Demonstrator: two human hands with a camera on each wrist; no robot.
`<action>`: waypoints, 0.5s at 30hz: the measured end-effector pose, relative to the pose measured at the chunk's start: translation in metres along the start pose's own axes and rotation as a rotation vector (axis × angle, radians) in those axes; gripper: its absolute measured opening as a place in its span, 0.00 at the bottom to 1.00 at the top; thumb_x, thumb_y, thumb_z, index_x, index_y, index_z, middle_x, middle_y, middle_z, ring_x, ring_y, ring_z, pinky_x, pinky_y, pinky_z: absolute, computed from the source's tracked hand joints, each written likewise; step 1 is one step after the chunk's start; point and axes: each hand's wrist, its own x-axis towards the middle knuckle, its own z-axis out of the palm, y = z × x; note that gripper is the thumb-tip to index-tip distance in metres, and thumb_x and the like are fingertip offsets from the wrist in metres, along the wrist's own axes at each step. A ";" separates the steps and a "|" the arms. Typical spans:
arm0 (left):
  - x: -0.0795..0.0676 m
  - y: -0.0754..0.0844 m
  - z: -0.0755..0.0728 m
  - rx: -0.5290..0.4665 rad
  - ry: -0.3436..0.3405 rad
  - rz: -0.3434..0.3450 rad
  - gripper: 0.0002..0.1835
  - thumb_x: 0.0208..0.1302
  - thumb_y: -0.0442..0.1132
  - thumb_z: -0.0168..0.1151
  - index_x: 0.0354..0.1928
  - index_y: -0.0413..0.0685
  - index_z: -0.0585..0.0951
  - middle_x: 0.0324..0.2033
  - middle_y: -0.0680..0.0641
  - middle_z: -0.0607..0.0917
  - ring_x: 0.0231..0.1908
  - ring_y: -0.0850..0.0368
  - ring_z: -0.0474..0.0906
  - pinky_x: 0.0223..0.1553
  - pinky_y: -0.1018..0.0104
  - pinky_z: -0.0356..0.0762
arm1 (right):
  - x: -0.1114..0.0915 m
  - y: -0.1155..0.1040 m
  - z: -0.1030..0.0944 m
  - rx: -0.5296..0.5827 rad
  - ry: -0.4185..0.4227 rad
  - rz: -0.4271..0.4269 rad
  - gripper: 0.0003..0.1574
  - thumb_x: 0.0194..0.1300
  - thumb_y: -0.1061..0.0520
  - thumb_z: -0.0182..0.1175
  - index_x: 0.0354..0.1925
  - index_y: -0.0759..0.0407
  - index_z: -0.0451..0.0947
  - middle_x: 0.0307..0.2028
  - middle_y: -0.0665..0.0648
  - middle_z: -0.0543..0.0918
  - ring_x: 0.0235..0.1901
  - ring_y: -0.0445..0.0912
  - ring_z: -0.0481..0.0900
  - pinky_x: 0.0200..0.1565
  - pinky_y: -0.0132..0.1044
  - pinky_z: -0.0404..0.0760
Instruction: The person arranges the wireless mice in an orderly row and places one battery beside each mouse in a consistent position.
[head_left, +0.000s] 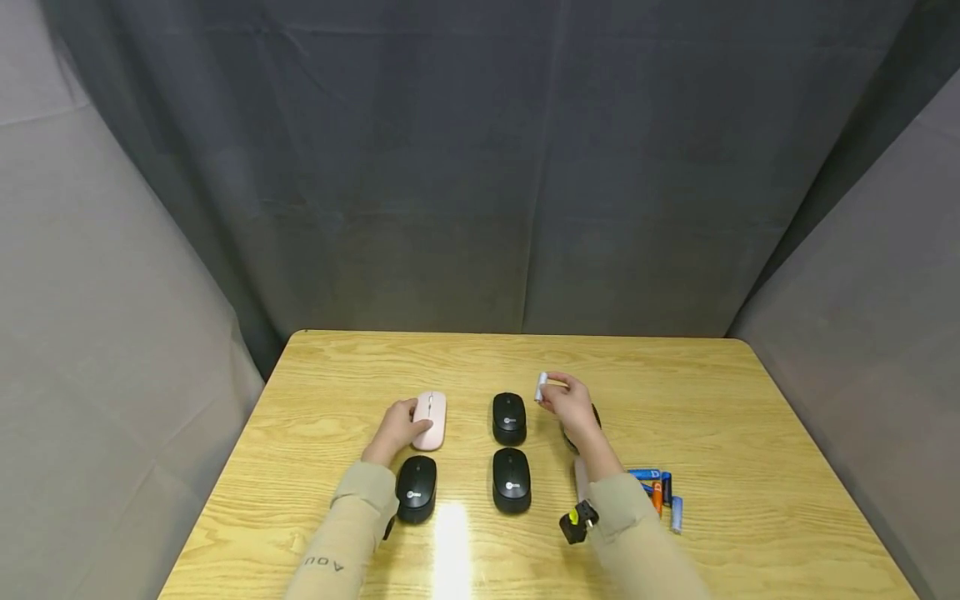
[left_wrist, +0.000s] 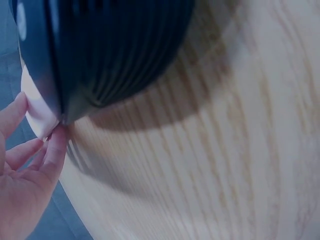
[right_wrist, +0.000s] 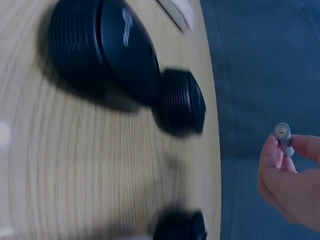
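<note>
My left hand [head_left: 397,428] holds a pale pink computer mouse [head_left: 430,421] by its left edge, which lies at the left of the table. In the left wrist view, the thumb and fingers close on the end of that mouse [left_wrist: 40,107]. Between thumb and fingertips, my right hand [head_left: 572,406] pinches a whitish battery [head_left: 541,387] above the table. One metal end of the battery [right_wrist: 283,140] faces the right wrist camera. Beneath the right hand, a black mouse [head_left: 597,416] is mostly hidden.
Black mice stand in the middle, one behind [head_left: 509,418] and one in front [head_left: 512,480]. Another black mouse [head_left: 416,489] is beside the left sleeve. The right wrist partly covers a pale mouse [head_left: 581,478]. Several batteries, including an orange battery [head_left: 657,497], lie at the right.
</note>
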 end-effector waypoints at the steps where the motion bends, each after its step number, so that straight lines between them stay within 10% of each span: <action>1: 0.000 0.000 0.000 0.002 0.002 0.001 0.22 0.56 0.34 0.63 0.50 0.26 0.73 0.39 0.34 0.80 0.42 0.44 0.77 0.42 0.56 0.76 | 0.001 -0.001 0.007 -0.012 -0.004 -0.007 0.24 0.65 0.64 0.49 0.59 0.69 0.63 0.46 0.71 0.75 0.38 0.49 0.78 0.46 0.42 0.77; 15: -0.001 0.000 0.000 0.014 0.008 -0.004 0.25 0.56 0.34 0.63 0.53 0.25 0.71 0.40 0.33 0.79 0.43 0.42 0.76 0.45 0.55 0.75 | 0.003 0.012 0.081 -0.186 -0.092 -0.038 0.20 0.64 0.65 0.52 0.54 0.68 0.68 0.34 0.63 0.77 0.35 0.57 0.79 0.38 0.46 0.79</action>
